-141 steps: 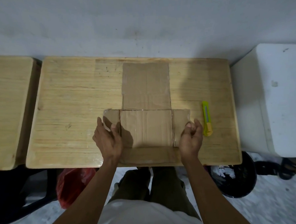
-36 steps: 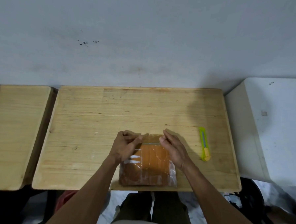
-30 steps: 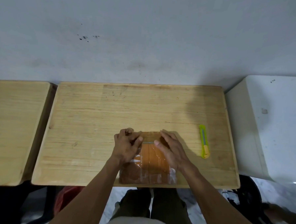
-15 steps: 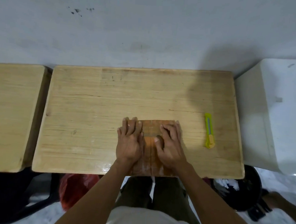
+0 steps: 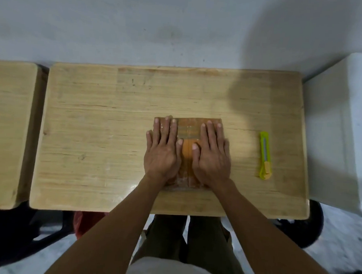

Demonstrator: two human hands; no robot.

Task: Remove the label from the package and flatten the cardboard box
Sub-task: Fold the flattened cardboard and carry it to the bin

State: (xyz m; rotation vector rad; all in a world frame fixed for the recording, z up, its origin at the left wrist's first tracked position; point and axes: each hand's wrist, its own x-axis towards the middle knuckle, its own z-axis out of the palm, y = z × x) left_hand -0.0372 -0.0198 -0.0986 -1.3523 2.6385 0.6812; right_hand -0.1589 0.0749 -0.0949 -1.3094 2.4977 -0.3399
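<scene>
The folded, flattened cardboard box (image 5: 188,127), brown with shiny tape strips across it, lies flat on the wooden table (image 5: 104,133) near the front edge. My left hand (image 5: 161,150) rests palm down on its left half, fingers spread. My right hand (image 5: 211,155) lies palm down on its right half. Both hands press on the cardboard and cover most of it; only a strip between them and the far edge shows. No label is visible.
A yellow-green utility knife (image 5: 264,155) lies on the table to the right of my hands. A second wooden table (image 5: 6,127) stands at the left, a white cabinet (image 5: 339,134) at the right. A black bin (image 5: 309,225) and a red bag (image 5: 85,220) sit on the floor below.
The cardboard went from spread open to folded into a small stack. My hands moved from its far edge to lying flat on top of it, fingers now straightened.
</scene>
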